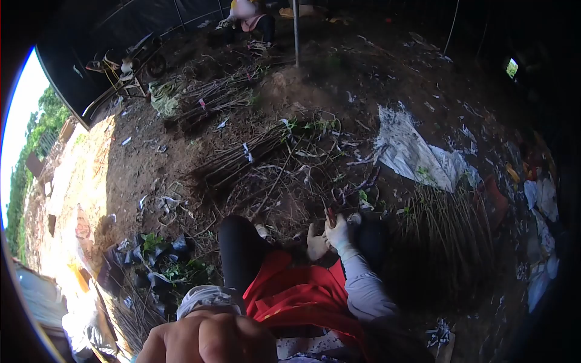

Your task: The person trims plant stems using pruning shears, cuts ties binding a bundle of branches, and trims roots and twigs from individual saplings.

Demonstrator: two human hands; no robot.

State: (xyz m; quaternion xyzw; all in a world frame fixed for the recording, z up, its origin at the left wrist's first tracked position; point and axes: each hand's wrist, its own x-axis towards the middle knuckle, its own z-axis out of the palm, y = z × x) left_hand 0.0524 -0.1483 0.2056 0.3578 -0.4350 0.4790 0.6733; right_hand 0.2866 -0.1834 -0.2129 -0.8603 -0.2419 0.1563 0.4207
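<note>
Very large at the bottom, close to the camera, my left hand [212, 336] is bare, its fingers bent and their tips out of view. A pale sleeve [209, 298] shows just beyond it. My right hand [339, 233], in a pale glove, is closed around a small red-handled tool [330, 216] above my lap. Beside it is a pale glove [316, 243]; whether my right hand grips this too is unclear. A red apron [296, 290] covers my lap. In front of my knees, cut twigs [284, 199] litter the soil.
Tied stick bundles [242, 156] lie ahead, and more sticks [451, 221] lie at the right near a white sack [417, 151]. Leafy cuttings [172, 266] are at the left. A metal pole [296, 33] stands ahead; another person [251, 18] is at the back.
</note>
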